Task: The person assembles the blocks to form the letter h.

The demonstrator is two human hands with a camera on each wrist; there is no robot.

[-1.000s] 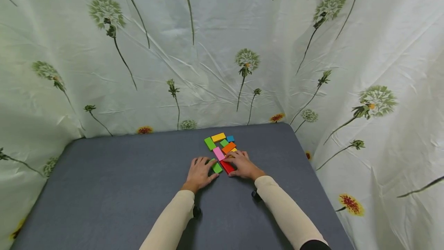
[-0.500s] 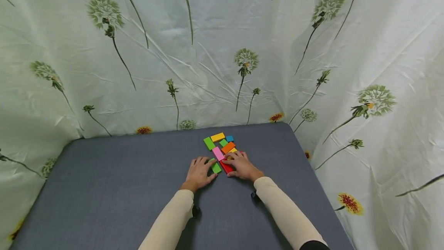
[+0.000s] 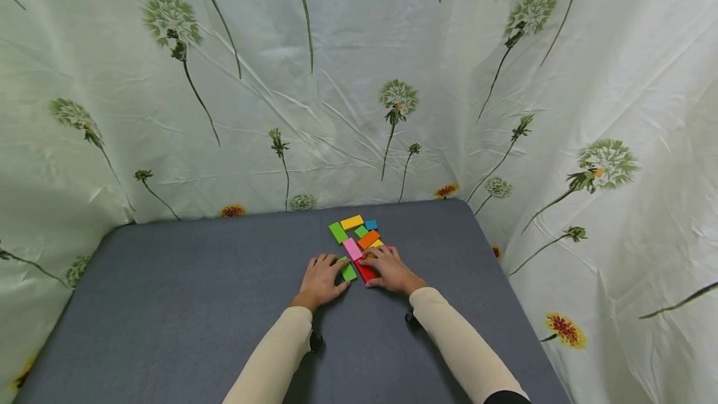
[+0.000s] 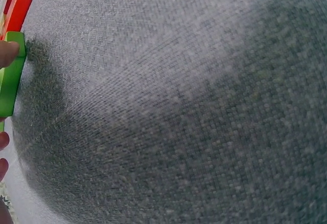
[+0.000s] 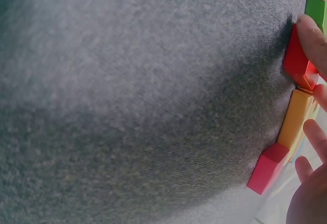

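In the head view my left hand [image 3: 321, 280] holds a light green block [image 3: 348, 272] between thumb and index finger. The left wrist view shows the thumb on the near end of that green block [image 4: 10, 88]. Beside it, my right hand [image 3: 392, 270] pinches a red block [image 3: 366, 272], the thumb at its near end and the index finger at its far end. The green and red blocks lie almost side by side on the table. A pink block [image 3: 352, 249] lies just beyond them. My right fingers partly cover a yellow block [image 5: 296, 116].
Farther back lie an orange block [image 3: 369, 240], a small green block [image 3: 361, 231], a blue block [image 3: 371, 225], a yellow-orange block [image 3: 352, 222] and another green block [image 3: 338, 232]. A pinkish-red block [image 5: 268, 168] adjoins the yellow one. Flowered cloth [image 3: 336, 111] hangs behind the grey table [image 3: 196, 304].
Both hands keep their hold on the green and red blocks. They have shifted very slightly left and toward me; the other blocks look nearly unchanged.
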